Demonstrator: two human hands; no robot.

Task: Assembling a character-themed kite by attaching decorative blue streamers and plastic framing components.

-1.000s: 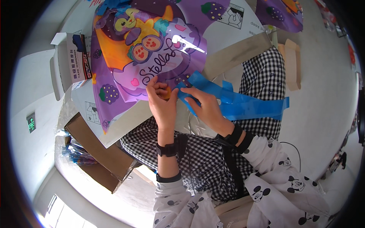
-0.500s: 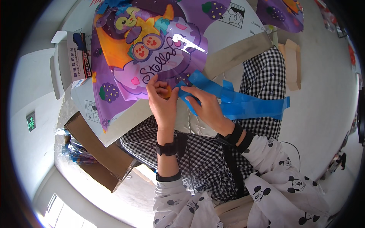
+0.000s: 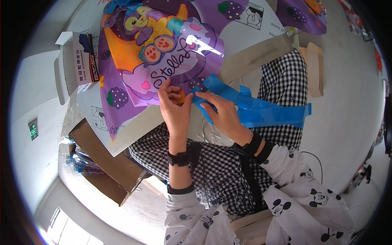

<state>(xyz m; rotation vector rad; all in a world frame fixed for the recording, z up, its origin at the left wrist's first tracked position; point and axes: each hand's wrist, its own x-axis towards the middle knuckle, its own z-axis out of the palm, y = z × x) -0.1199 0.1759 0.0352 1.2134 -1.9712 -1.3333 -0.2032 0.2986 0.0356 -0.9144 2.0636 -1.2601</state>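
Note:
A glossy purple printed plastic sheet (image 3: 136,79) with a cartoon animal on an orange moon lies in front of me. At its near edge, my left hand (image 3: 174,107) has curled fingers and the thumb bent in, closed on that edge. A small orange patch (image 3: 179,97) shows between those fingers; I cannot tell what it is. My right hand (image 3: 222,116) pinches the end of a blue plastic strip (image 3: 269,113) between thumb and forefinger, close beside the left thumb. From there the strip trails right, across my checked apron (image 3: 283,77). The fingertips partly hide where strip and sheet meet.
White printed cardboard (image 3: 94,109) lies beneath the sheet. A small printed box (image 3: 85,61) stands at the left. Below it, an open brown carton (image 3: 107,149) holds wrapped packages (image 3: 85,164). Another purple sheet (image 3: 302,16) and a small cardboard box (image 3: 313,69) are at upper right.
Both hands keep almost the same place and grip. The view has shifted very slightly; nothing has been taken up or let go.

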